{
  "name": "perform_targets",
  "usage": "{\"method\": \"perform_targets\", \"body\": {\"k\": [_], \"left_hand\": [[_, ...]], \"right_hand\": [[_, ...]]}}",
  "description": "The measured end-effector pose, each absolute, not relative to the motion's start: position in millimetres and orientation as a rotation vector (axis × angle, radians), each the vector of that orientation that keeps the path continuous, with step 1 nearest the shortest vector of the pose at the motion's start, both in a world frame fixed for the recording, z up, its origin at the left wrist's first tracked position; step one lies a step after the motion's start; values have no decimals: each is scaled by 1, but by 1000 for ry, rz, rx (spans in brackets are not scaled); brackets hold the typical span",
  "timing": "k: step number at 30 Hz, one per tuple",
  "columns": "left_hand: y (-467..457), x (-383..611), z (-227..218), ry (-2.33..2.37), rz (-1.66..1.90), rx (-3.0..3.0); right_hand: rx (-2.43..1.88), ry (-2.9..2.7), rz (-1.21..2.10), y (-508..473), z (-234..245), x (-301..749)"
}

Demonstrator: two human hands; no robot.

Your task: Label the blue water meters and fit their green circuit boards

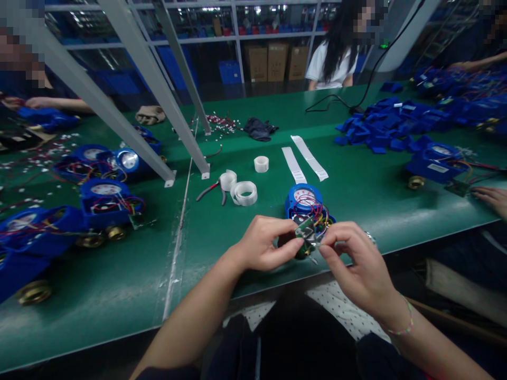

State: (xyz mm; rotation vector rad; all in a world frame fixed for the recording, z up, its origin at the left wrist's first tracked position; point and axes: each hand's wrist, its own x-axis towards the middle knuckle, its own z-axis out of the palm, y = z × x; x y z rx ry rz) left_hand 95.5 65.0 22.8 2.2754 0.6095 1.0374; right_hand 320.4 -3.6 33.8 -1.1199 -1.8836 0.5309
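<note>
A blue device housing [292,199] with a round white dial and a tangle of coloured wires [321,215] stands near the front edge of the green table. In front of it, my left hand [271,244] grips a small green circuit board [304,232] between thumb and fingers. My right hand [354,258] is pinched at the board's right side, on something small and pale that I cannot make out. Fingers and wires hide part of the board and the housing's lower front.
Rolls of white tape [244,193] and pliers [214,189] lie left of the housing, label strips [311,158] behind it. Grey metal posts [158,89] rise at the left among more blue housings [105,196]. Blue plastic parts [380,124] are heaped at the right. Co-workers sit around the table.
</note>
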Motion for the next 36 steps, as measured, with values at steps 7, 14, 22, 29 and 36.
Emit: {"method": "perform_targets", "body": {"k": [7, 14, 22, 29, 36], "left_hand": [[72, 91, 20, 659, 1101, 1983], [69, 95, 17, 643, 1058, 2022], [74, 97, 13, 672, 1070, 2020], [72, 96, 17, 655, 1076, 2046], [68, 99, 23, 599, 1068, 2089]], "right_hand": [[-1092, -1400, 879, -40, 34, 371], [-1694, -1040, 1033, -5, -15, 442], [-1783, -1124, 770, 9, -49, 454], [-1632, -1189, 881, -12, -8, 445], [-1821, -1429, 613, -4, -26, 447]]}}
